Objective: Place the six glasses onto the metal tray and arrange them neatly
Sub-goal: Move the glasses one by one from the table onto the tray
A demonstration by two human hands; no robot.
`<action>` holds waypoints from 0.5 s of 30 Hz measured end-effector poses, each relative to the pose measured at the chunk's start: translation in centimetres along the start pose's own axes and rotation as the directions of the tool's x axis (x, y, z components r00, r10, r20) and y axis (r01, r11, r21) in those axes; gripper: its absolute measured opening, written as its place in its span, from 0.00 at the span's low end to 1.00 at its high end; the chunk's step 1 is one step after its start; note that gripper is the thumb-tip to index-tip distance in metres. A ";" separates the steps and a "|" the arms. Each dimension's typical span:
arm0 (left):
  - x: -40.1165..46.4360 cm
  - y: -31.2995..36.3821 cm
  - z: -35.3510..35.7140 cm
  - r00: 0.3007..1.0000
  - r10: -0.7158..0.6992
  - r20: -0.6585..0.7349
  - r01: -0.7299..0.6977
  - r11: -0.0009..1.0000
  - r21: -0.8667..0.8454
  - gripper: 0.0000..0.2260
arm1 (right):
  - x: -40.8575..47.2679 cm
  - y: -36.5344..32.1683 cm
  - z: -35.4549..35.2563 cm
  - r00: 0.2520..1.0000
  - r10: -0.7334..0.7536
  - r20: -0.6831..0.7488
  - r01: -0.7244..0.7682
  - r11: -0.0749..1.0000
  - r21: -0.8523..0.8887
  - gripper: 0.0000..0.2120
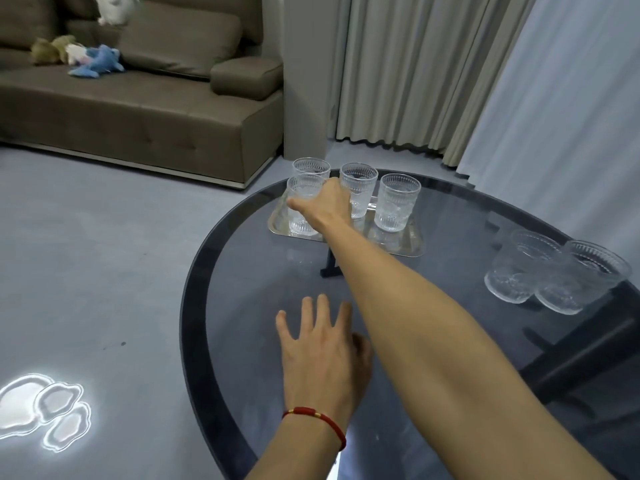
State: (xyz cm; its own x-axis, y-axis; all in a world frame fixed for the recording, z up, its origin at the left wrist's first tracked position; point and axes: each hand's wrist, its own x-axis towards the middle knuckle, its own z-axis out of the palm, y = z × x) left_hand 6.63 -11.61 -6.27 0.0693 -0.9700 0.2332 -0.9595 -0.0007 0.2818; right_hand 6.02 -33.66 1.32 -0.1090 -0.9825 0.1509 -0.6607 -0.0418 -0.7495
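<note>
On the metal tray stand four ribbed glasses, the right hand gripping the near-left glass, left hand flat and spread on the glass table, two glasses apparently left to move.

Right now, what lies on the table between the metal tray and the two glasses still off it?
Nothing: in the head view the glass tabletop between the metal tray and the two loose glasses is bare.

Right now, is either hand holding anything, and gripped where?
The right hand grips the front-left glass around its upper side wall, at the metal tray. The left hand holds nothing; it is spread open over the table.
</note>
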 end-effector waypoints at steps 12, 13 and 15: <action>0.0 0.4 -0.4 0.998 0.002 -0.057 -0.001 1.000 0.015 0.19 | -6.3 5.0 -5.6 0.956 -0.256 0.146 0.281 0.940 -0.193 0.27; -0.1 0.5 -0.4 0.998 0.010 -0.055 -0.009 1.000 0.026 0.20 | -7.4 6.2 -6.7 0.951 -0.278 0.133 0.302 0.929 -0.215 0.24; -0.4 0.7 -0.4 0.998 0.033 -0.045 -0.031 0.998 0.046 0.22 | -9.7 8.6 -9.3 0.944 -0.312 0.105 0.329 0.910 -0.251 0.21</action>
State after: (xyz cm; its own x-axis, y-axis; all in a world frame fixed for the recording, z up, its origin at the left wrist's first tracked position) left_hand 6.03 -11.18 -5.82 0.0495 -0.9576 0.2838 -0.9727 0.0184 0.2315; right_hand -5.50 -22.76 -0.63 0.1812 -0.9336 0.3092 -0.8235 -0.3159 -0.4713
